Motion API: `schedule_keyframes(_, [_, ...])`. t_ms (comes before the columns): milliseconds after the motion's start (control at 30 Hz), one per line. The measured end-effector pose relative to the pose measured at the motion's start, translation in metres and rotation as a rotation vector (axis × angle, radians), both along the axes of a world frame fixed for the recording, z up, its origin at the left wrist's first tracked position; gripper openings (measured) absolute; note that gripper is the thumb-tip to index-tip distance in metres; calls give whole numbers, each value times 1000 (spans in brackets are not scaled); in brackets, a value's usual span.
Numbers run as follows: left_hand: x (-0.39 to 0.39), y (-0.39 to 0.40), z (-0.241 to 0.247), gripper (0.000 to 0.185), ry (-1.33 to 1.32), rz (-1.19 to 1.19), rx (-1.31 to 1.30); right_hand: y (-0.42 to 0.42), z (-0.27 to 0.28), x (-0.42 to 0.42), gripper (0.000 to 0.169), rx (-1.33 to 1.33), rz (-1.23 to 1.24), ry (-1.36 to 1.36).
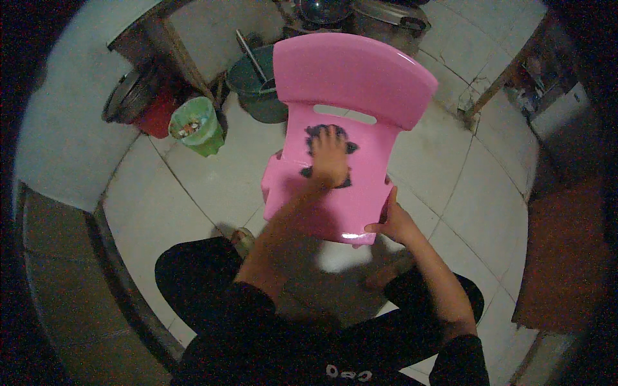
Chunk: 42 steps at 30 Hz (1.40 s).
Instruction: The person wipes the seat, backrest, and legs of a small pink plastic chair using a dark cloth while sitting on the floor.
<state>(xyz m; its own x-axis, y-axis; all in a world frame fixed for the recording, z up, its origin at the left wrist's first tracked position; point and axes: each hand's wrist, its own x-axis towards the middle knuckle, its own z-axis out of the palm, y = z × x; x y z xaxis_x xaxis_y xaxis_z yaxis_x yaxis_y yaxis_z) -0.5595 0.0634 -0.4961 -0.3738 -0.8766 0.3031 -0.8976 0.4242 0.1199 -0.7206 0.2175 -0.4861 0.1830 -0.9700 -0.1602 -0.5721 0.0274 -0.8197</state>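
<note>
A pink plastic child's chair (367, 159) stands before me, its backrest at the far side with a slot below it. On its surface is a dark, irregular figure (351, 147), perhaps a print or sticker; its middle is hidden under my hand. My left hand (330, 159) lies flat over that figure, palm down, fingers slightly spread. At the near right edge of the seat, my right hand (398, 222) grips the chair, thumb on the top and the other fingers along the side.
Beyond the chair's left side stand a green bin (198, 128) with refuse in it, a red container (157, 116) and a dark green bucket (260, 106) with a metal handle sticking up. Pots with lids (391, 17) are at the back. A brown panel (565, 255) borders the right.
</note>
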Motion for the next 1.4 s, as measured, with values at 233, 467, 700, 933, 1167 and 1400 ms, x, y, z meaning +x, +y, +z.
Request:
schedule_keyframes(233, [-27, 65, 17, 55, 186, -654, 102, 6, 5, -4, 117, 118, -51, -36])
schedule_keyframes(467, [89, 25, 51, 49, 139, -345, 274, 10, 8, -5, 117, 82, -86, -22])
schedule_keyframes(700, [3, 6, 13, 64, 187, 167, -107, 7, 32, 14, 115, 28, 18, -31])
schedule_keyframes(933, [-44, 15, 19, 58, 182, -366, -31, 10, 23, -7, 114, 46, 3, 21])
schedule_keyframes(1167, [64, -17, 28, 64, -8, -206, -99, 5, 36, 7, 115, 75, -26, -169])
schedule_keyframes(1400, [-5, 96, 5, 38, 451, -341, 72, 3, 16, -16, 110, 190, -60, -246])
